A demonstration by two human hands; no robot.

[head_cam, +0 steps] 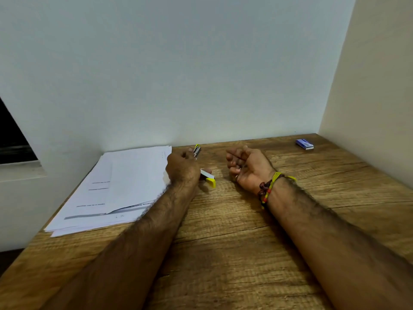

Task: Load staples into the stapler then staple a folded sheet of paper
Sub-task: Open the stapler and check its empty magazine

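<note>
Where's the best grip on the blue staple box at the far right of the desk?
Pinch the blue staple box across its two long sides, coming straight down from above. It lies flat on the wooden desk with open space all round, and the right hand is nearer. The wall beyond it probably rules out a far-side approach.

A wooden table (223,253) bears a paper stack (116,186) and, seemingly, a staple box (304,144).
</note>
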